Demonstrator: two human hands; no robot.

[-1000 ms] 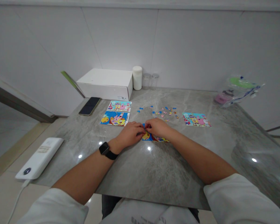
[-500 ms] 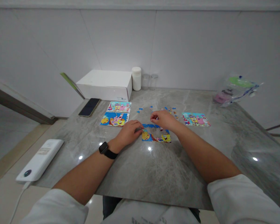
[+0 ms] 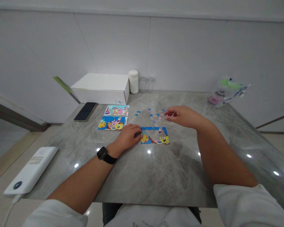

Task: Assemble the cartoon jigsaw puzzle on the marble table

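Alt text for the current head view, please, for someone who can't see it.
A person's left hand rests at the left edge of a partly assembled puzzle while the right hand is at scattered loose pieces beyond it. Printed pictures, a phone and a white box lie farther left.

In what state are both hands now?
Left hand: partly open, at the left edge of the puzzle.
Right hand: curled beside loose pieces; whether holding one cannot be told.

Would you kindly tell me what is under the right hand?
Loose puzzle pieces lie beside the right hand, and grey tabletop shows around it; whatever lies directly beneath its palm is covered and cannot be seen.
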